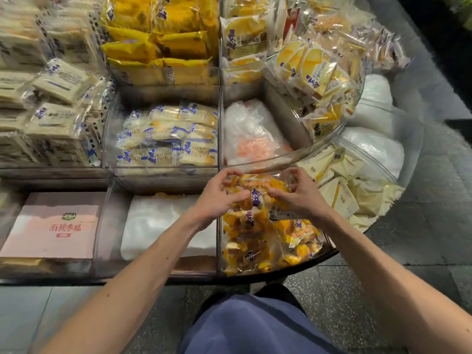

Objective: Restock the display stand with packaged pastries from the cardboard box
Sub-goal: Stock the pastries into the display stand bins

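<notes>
A person stands at a tiered display stand (163, 175) of clear plastic compartments, seen from above, with both bare forearms reaching forward.

The left grip (219, 198) and right grip (298, 195) are close together, each with curled fingers pinching one side of the same clear crinkly packet of orange-yellow pastry with a purple logo (256, 192). Both grips are narrow and holding that packet.

The packet sits over the front clear-walled compartment (219, 251), directly below the grips, which is heaped with matching orange-yellow packets (268, 241). It may be resting on the heap or lifted just off it; the glare on the wrapping makes this hard to tell.

Just left of the left grip lies a white plastic-wrapped bundle (158, 221), and well beyond that a flat pink box with red characters (53, 226).

Beyond the grips are blue-and-white wrapped packets (168, 139) and cloudy white bags with an orange tint (252, 134).

To the right of the right grip lie pale cream wedge-shaped packets (342, 185).

Below the arms are a grey speckled floor (332, 297) and dark blue trousers (255, 325).
</notes>
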